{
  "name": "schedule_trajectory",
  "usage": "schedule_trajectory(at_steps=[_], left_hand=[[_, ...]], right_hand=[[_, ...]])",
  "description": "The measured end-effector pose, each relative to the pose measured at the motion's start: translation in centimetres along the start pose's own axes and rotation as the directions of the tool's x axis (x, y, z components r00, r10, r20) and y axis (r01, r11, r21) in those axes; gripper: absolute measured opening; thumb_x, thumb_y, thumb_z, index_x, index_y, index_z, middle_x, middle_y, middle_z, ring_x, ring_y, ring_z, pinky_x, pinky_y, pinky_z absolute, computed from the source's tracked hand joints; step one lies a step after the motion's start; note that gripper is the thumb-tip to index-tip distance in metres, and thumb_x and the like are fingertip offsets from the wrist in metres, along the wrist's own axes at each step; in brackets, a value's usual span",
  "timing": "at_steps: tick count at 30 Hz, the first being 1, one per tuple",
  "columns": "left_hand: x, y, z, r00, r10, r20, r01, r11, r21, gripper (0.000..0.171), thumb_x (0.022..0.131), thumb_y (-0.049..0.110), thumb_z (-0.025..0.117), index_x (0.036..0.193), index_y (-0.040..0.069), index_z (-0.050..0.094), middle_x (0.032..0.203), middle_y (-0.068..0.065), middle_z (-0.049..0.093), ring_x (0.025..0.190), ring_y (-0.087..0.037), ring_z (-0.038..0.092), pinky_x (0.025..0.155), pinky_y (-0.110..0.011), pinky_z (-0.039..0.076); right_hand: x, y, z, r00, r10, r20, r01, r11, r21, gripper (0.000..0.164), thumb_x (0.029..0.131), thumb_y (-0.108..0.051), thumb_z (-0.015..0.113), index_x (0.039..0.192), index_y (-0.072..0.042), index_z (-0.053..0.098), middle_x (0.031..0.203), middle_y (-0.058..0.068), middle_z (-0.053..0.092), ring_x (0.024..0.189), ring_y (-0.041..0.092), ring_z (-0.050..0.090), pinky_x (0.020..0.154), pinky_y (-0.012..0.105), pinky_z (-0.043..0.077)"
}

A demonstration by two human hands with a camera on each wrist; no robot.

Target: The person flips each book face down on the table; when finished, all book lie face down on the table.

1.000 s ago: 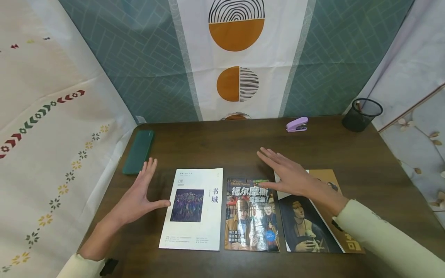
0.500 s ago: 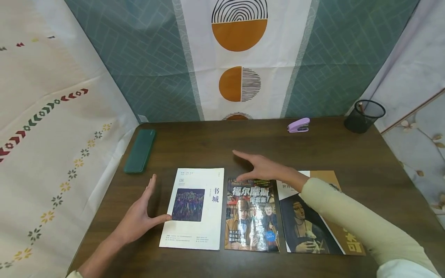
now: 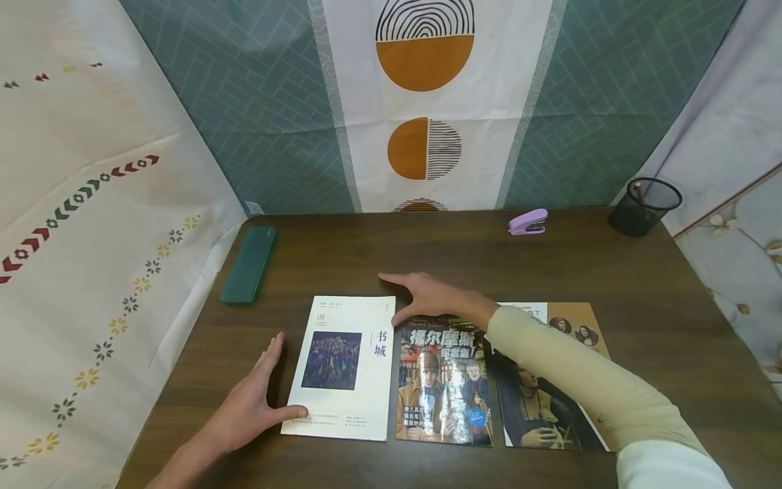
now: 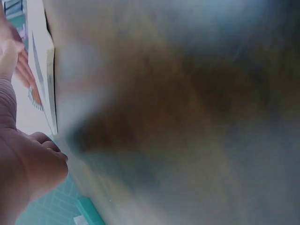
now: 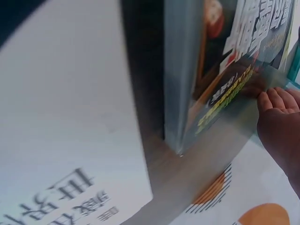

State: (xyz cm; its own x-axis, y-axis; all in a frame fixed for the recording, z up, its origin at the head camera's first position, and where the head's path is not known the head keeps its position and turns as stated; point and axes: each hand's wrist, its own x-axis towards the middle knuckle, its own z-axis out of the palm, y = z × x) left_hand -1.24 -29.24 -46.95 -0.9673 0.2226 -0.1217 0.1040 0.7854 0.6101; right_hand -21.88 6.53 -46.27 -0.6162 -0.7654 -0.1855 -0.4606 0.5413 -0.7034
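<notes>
A white-covered book (image 3: pixel 369 401) with a dark blue picture lies flat at the left of a row of three. My left hand (image 3: pixel 247 409) is by its lower left side, fingers spread, the thumb reaching over the cover's edge. At the book's upper right corner is my right hand (image 3: pixel 427 297), its thumb tip right at the corner and its fingers extended beyond the top edge. Under the right wrist lies a glossy comic-style book (image 3: pixel 440 380), its top partly hidden. A portrait-cover book (image 3: pixel 537 414) to the right is partly covered by the right sleeve.
A dark wooden table (image 3: pixel 342 255) carries everything. A green case-like box (image 3: pixel 249 265) lies at the left, a purple stapler (image 3: pixel 527 222) at the back. A black mesh pen holder (image 3: pixel 641 210) stands at the back right corner. Patterned cloths (image 3: pixel 269 115) hang around the table.
My right hand has swept left from over the portrait-cover and comic-style books to the white book's corner. The left hand has come down along the white book's left side. The books have stayed put.
</notes>
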Motion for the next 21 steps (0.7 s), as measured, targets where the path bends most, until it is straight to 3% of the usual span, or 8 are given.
schedule_trajectory(at_steps=[13,21], left_hand=[[-1.5,0.6,1.8,0.999,-0.030,0.044,0.027,0.997,0.075,0.142,0.071,0.075,0.083,0.171,0.007,0.009,0.173,-0.027,0.014,0.155,-0.056,0.018,0.112,-0.073,0.035],[-1.8,0.7,2.4,0.999,-0.013,0.052,0.006,0.991,0.131,0.136,0.075,0.077,0.079,0.171,0.007,0.013,0.174,-0.022,0.017,0.156,-0.053,0.020,0.114,-0.068,0.037]], right_hand=[[0.7,-0.8,-0.1,0.996,-0.066,0.053,0.064,0.997,0.032,0.088,0.088,-0.016,0.087,0.163,-0.008,0.042,0.164,0.010,0.044,0.148,0.027,0.047,0.116,0.040,0.045],[0.8,-1.2,0.2,0.997,-0.076,0.033,0.077,0.997,-0.016,0.079,0.088,-0.015,0.087,0.158,-0.008,0.050,0.158,0.009,0.053,0.141,0.026,0.055,0.110,0.040,0.051]])
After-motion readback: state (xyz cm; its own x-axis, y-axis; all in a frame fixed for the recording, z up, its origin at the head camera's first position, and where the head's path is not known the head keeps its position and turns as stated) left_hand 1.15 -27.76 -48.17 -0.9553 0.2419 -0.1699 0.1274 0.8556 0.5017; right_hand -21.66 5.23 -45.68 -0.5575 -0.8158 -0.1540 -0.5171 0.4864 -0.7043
